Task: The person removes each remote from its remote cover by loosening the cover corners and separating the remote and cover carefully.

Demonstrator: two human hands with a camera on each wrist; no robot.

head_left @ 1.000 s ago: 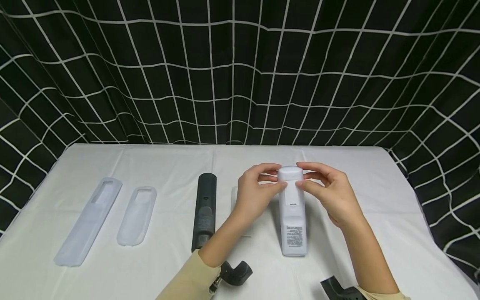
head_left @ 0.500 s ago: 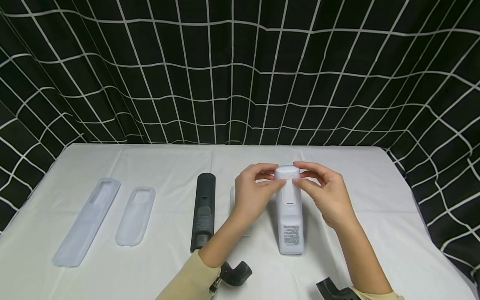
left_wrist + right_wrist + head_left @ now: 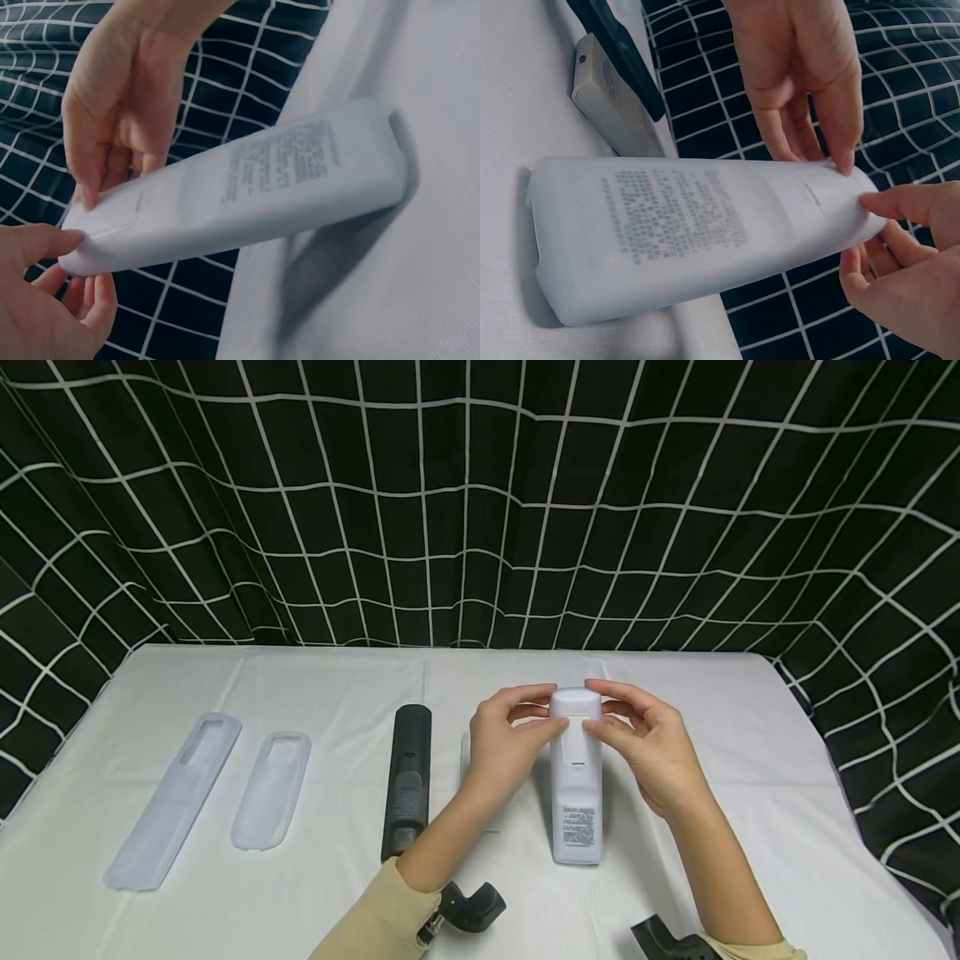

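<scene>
A white remote control (image 3: 577, 793) in a snug, translucent cover is held back side up, its grey printed label facing me. My left hand (image 3: 504, 747) pinches the far end from the left, thumb on the back and fingers at the side and underneath. From the right, my right hand (image 3: 651, 752) pinches that same end in a like way. Both thumb tips lie close together near the battery lid. In the left wrist view, the remote control (image 3: 247, 184) slants, its far end raised and its near end at the white cloth. The underside is hidden.
A dark remote control (image 3: 408, 777) lies to the left, partly behind my left forearm. Beside it is a white remote (image 3: 607, 94), mostly hidden in the head view. Two translucent covers, one long (image 3: 176, 802) and one short (image 3: 272, 789), lie farther left on the white tablecloth (image 3: 337, 902).
The remote control and both hands have shifted very slightly left in the head view. Both hands keep the same pinch on its far end.
</scene>
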